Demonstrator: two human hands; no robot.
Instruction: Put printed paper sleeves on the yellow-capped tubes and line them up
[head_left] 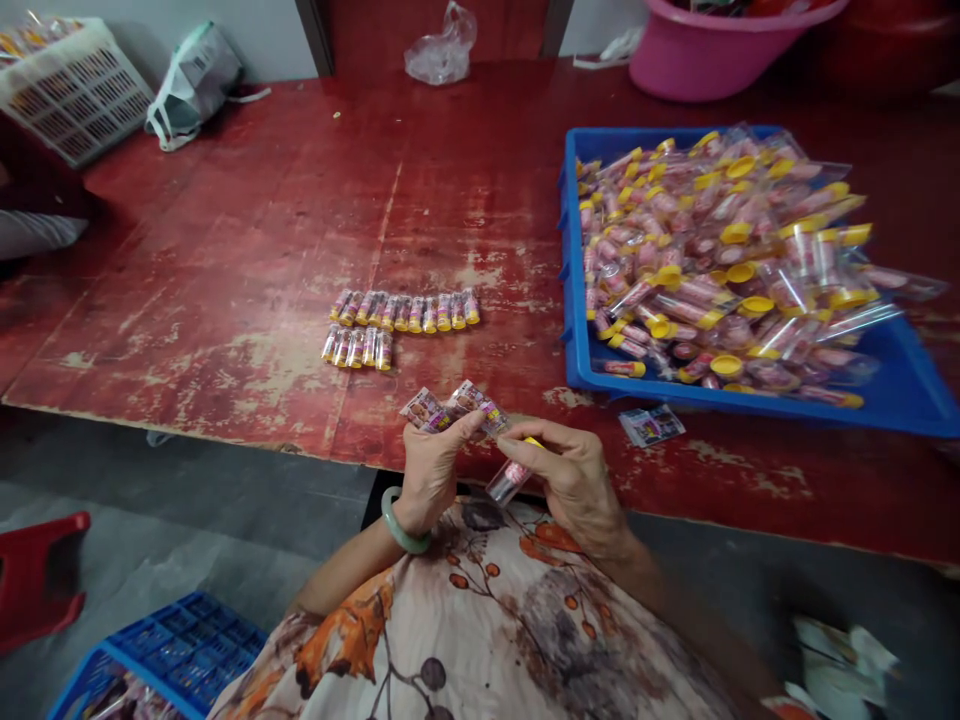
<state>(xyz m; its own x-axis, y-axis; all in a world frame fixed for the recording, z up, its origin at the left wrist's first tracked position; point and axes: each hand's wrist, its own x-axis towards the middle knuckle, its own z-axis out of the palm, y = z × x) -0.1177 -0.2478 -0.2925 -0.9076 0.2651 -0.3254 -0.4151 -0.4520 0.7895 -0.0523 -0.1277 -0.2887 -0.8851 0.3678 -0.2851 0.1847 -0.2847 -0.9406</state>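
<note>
Between the thumb and fingers of my left hand are small printed labels, spread in two bunches above the table's front edge. My right hand pinches a clear plastic tube with a yellow cap and pink contents, tilted with its clear end toward my lap. The right fingertips come close to the labels; whether they touch is unclear. Beyond my hands, two rows of yellow-capped tubes with printed wraps lie side by side on the red table. A loose stack of labels rests to the right.
A blue tray heaped with yellow-capped tubes fills the table's right side. Behind stand a pink basin, a crumpled plastic bag and a white basket. On the floor are a blue crate and a red stool.
</note>
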